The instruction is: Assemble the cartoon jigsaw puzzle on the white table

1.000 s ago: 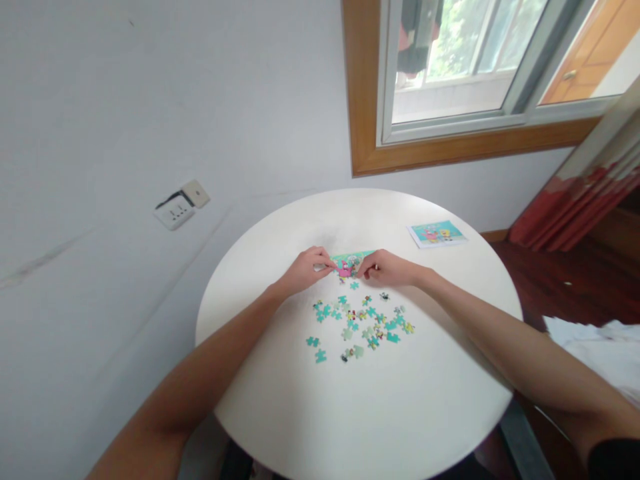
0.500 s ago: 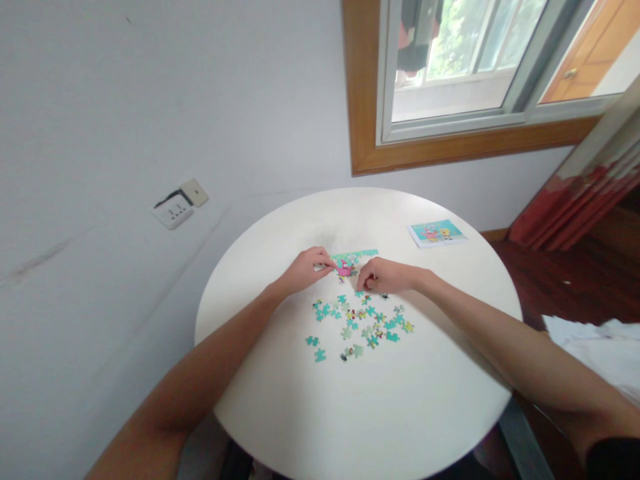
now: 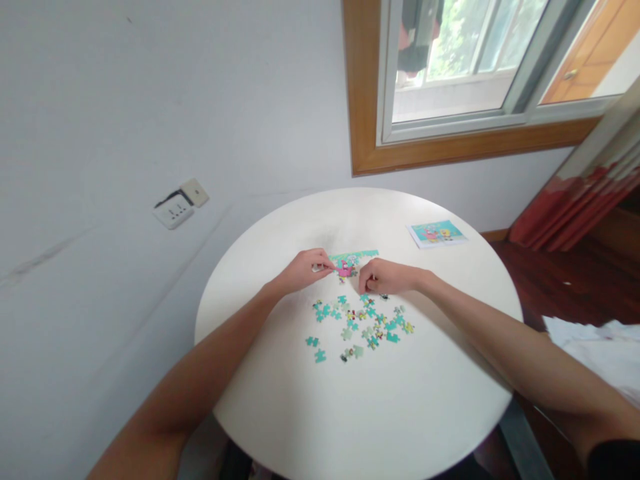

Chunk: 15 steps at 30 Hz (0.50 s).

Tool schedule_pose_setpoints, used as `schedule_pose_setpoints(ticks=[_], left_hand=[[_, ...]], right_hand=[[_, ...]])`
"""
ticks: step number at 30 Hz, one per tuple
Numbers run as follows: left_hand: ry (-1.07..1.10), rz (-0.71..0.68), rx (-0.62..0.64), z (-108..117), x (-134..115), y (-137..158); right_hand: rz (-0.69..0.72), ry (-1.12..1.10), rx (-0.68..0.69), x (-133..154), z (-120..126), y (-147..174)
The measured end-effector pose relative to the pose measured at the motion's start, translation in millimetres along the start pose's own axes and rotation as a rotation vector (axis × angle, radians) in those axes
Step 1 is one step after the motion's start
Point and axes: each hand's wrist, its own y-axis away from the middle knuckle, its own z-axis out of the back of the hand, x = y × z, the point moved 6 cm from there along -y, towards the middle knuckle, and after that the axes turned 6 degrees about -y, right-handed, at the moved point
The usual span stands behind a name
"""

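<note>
A partly joined jigsaw puzzle (image 3: 345,268) with a pink cartoon figure lies beyond the loose pieces. At its left edge, my left hand (image 3: 311,268) is closed in a pinch; whether a piece is between the fingertips is too small to tell. My right hand (image 3: 384,275) lies just right of the puzzle with curled fingers, their tips on a teal jigsaw piece (image 3: 365,297) that they partly cover. Nearer to me, several loose jigsaw pieces (image 3: 370,331) in teal, pale green and yellow are scattered over the white tabletop.
The round white table (image 3: 290,413) stands against the wall. A picture card (image 3: 437,234) with pink and yellow cartoon figures lies at its far right. A wall socket (image 3: 173,209) is to the left, a window above. White sheets (image 3: 595,353) lie beyond the table's right side.
My right hand has shifted slightly to the right, and the teal piece under its fingertips has moved right with it. My left hand stays at the puzzle's left edge.
</note>
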Motion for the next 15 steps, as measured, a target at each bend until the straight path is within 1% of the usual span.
schedule_pose_setpoints(ticks=[3, 7, 15], left_hand=[[-0.002, 0.006, 0.002, -0.1, -0.4, 0.1], [0.001, 0.007, 0.005, -0.3, -0.9, -0.3], [-0.006, 0.018, 0.03, -2.1, -0.4, -0.2]], right_hand=[[0.0, 0.02, -0.061, -1.0, 6.4, -0.3], [-0.053, 0.05, -0.118, -3.1, 14.8, 0.7], [-0.099, 0.092, -0.104, -3.3, 19.5, 3.3]])
